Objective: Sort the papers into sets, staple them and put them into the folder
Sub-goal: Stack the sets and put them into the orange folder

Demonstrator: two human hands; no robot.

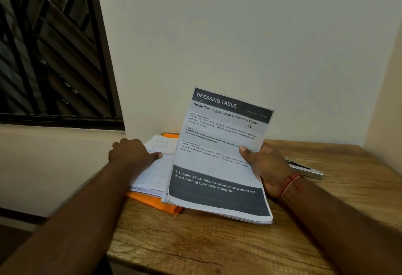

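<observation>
Papers in a thick stack (217, 166) are held up, tilted toward the viewer, over the middle of a wooden counter (195, 242). The top sheet is headed "DRESSING TABLE" in a dark band, with printed text below it and a second dark band near the bottom. The stack's lower edge is down near the counter.

The right hand (269, 168) pinches the stack at its right edge. Its thumb (247, 152) presses on the front of the top sheet, and the other fingers are curled behind the paper, mostly hidden. A red thread (289, 184) circles that wrist.

A second pile of papers (156, 166) lies flat near the counter's far left corner, on top of an orange folder (156, 203) that shows beneath it at the near and far ends. The held stack overlaps the right side of this pile. The left hand (130, 155) rests on the pile with its thumb laid flat across the top sheet. Its fingers bend down out of sight, so you cannot tell whether they grip anything.

A metal stapler (309, 169) lies toward the counter's right edge, just behind the right hand. A barred window (54, 46) is at the left.
</observation>
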